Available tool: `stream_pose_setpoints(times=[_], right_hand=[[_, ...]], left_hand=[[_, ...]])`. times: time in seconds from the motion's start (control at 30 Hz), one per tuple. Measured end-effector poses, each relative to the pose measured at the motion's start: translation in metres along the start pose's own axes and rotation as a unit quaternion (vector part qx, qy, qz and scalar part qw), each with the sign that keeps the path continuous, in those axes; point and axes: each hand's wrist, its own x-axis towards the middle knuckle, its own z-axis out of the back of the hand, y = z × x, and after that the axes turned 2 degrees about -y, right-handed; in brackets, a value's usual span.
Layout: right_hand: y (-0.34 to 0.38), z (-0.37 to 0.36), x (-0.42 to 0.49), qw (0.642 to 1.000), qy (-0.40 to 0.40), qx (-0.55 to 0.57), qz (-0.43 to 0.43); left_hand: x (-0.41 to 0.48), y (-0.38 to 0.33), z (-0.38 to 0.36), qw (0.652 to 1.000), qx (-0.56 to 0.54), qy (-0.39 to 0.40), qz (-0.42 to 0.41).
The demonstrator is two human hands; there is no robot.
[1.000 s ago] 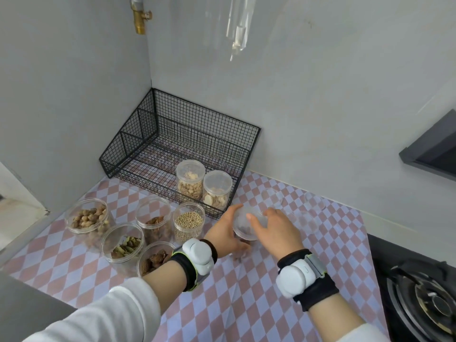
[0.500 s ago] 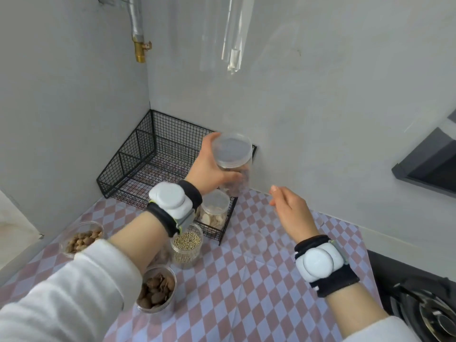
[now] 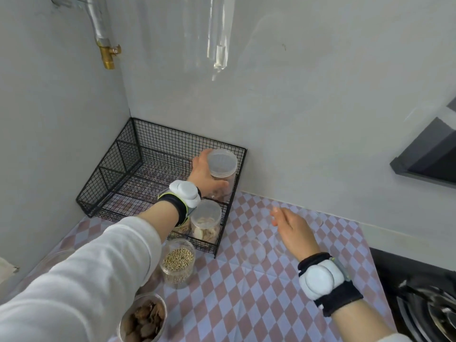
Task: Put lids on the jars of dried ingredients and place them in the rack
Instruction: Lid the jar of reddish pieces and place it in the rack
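Left hand sets a lidded jar into the wire rack

The left hand [image 3: 203, 175] is wrapped around a lidded jar [image 3: 221, 172] at the rack's [image 3: 116, 169] back right corner; the right hand [image 3: 293, 230] hovers empty, fingers loosely spread, above clear lids [image 3: 253, 251] on the checkered mat [image 3: 234, 304].

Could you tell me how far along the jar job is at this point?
Done: one lidded jar stands in the rack, another partly hidden beside it. In hand: the left hand sets a lidded jar into the rack's back corner. Left: the seed jar and nut jar are open on the counter.
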Motion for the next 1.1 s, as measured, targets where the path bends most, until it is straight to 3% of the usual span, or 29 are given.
stream_pose_setpoints(times=[0.17, 0.33, 0.5, 0.83, 0.93, 1.1], right_hand=[[-0.016, -0.005, 0.003, 1.0, 0.003, 0.01, -0.028], [-0.03, -0.014, 0.005, 0.998, 0.03, 0.0, -0.048], [-0.035, -0.022, 0.009, 0.997, 0.038, -0.001, -0.06], [-0.045, -0.048, 0.004, 0.995, 0.078, -0.023, -0.057], [-0.06, -0.063, 0.001, 0.99, 0.111, -0.085, -0.028], [-0.085, -0.093, 0.003, 0.94, 0.252, -0.23, 0.015]], left_hand=[[0.009, 0.017, -0.019, 0.996, 0.064, 0.038, 0.038], [0.011, 0.034, -0.023, 0.978, 0.11, 0.104, 0.145], [0.007, 0.041, -0.021, 0.976, 0.13, 0.101, 0.14], [-0.055, 0.052, 0.002, 0.993, -0.007, -0.081, 0.087], [-0.092, 0.069, 0.014, 0.993, 0.054, -0.081, 0.065], [-0.134, 0.085, 0.02, 0.951, 0.289, 0.057, 0.095]])
